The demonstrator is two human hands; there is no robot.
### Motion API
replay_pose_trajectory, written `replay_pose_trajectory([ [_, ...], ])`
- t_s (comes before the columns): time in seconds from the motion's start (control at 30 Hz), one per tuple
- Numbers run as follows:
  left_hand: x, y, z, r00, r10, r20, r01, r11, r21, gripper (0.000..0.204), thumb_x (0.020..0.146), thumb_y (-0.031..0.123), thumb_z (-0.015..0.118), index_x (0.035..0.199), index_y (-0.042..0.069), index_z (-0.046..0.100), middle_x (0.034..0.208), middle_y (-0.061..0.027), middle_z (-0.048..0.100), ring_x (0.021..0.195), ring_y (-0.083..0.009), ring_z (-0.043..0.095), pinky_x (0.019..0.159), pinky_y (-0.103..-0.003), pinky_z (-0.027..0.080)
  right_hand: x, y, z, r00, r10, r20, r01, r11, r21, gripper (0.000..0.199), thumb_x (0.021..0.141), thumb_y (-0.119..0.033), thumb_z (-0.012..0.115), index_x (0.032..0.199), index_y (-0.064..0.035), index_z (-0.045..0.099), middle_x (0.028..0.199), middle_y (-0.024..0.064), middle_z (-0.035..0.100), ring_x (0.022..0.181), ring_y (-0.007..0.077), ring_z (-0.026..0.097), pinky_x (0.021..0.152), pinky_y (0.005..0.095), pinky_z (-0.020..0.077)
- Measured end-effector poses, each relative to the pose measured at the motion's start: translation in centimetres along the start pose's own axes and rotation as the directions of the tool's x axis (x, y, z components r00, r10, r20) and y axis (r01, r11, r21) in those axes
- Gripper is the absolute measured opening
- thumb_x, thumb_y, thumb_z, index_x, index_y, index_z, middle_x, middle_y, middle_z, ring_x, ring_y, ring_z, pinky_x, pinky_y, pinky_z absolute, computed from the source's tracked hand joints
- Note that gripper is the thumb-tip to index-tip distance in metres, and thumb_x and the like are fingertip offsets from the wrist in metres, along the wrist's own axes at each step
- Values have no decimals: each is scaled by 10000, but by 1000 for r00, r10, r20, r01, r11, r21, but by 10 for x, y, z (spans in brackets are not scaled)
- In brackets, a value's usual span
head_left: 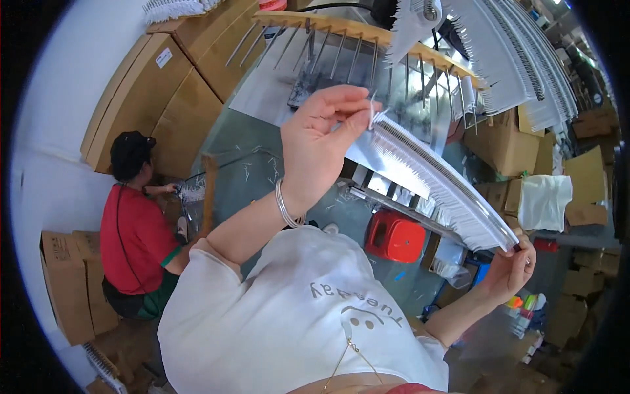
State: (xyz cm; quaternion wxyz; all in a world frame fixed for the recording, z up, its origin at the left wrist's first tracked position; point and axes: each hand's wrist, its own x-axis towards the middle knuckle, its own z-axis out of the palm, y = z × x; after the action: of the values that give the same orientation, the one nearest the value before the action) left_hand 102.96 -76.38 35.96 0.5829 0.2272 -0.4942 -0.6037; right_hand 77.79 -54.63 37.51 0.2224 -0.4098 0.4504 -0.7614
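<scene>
Stretched between my hands is a long strip of thin white plastic pieces (430,177), packed side by side along a shiny rail and hanging like comb teeth. My left hand (321,134) pinches its upper end between thumb and fingers, where a few loose white tips stick out. Lower down on the right, my right hand (512,269) is closed round the other end. The strip slants down from left to right. Beyond it is a wooden bar with metal rods (357,29), the rods pointing toward me. Many similar white strips (502,59) hang at the upper right.
A red plastic stool (396,236) stands on the green floor (252,167), which has white bits scattered on it. Cardboard boxes (154,105) are stacked at the left. A person in a red shirt (134,230) sits nearby. More boxes (505,141) stand at the right.
</scene>
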Motion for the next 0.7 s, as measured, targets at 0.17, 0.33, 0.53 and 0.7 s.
replay_pose_trajectory([
  [0.17, -1, 7, -8, 994, 48, -103, -37, 994, 105, 313, 840, 23, 583, 1134, -40, 497, 1015, -149, 634, 952, -162, 594, 863, -268, 445, 12, 17, 17, 997, -44, 67, 37, 994, 98, 202, 856, -151, 585, 952, 24, 612, 775, 80, 499, 713, 152, 408, 675, 252, 334],
  [0.33, -8, 20, -10, 988, 155, 15, -155, 976, 152, 451, 903, 79, 498, 1284, -67, 305, 1092, -167, 609, 1150, -208, 493, 989, -312, 336, 14, 26, 0, 995, 78, 67, -94, 948, 304, 165, 871, -90, 559, 978, 34, 583, 988, 119, 572, 786, 154, 513, 708, 246, 429],
  [0.53, -6, 20, -34, 989, 138, 58, -136, 990, -45, 440, 927, 92, 448, 1314, -30, 280, 1131, -185, 585, 1209, -247, 436, 1044, -355, 261, -5, 34, 22, 998, 44, 40, -54, 943, 328, 186, 861, -97, 572, 982, 44, 579, 939, 112, 582, 766, 157, 515, 724, 279, 423],
  [0.7, 25, 21, -55, 970, 114, 213, -96, 991, -95, 431, 913, 52, 459, 1310, -16, 305, 1142, -187, 578, 1214, -251, 432, 1034, -351, 285, -25, 36, 46, 995, 85, -52, -60, 930, 363, 182, 878, -110, 547, 991, 32, 561, 903, 92, 573, 779, 148, 511, 705, 275, 409],
])
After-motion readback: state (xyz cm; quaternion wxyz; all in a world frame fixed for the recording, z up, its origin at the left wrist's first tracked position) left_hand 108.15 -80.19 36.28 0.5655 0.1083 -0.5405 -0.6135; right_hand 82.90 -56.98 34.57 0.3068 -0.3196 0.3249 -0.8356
